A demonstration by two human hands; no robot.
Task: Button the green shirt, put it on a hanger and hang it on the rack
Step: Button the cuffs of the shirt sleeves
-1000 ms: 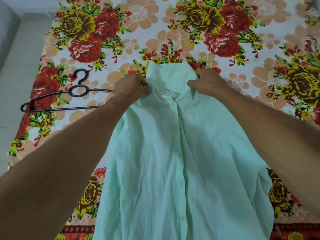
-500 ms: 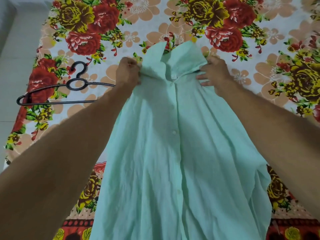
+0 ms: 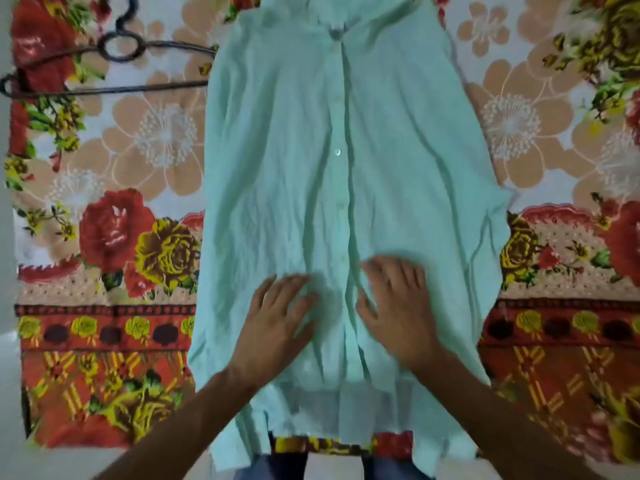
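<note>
- The shirt (image 3: 294,168) lies front-up on the bed (image 3: 156,133); the buttons I can see look fastened.
- My left hand (image 3: 273,327) and right hand (image 3: 398,313) press flat on its lower front, fingers (image 3: 266,289) spread.
- The hanger (image 3: 121,50) lies beside the shirt, unused; hanging is left to do.

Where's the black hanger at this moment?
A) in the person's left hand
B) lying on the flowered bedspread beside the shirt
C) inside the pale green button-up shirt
B: the black hanger lies on the flowered bedspread left of the pale green shirt, while the left hand and right hand rest flat on the shirt.
</note>
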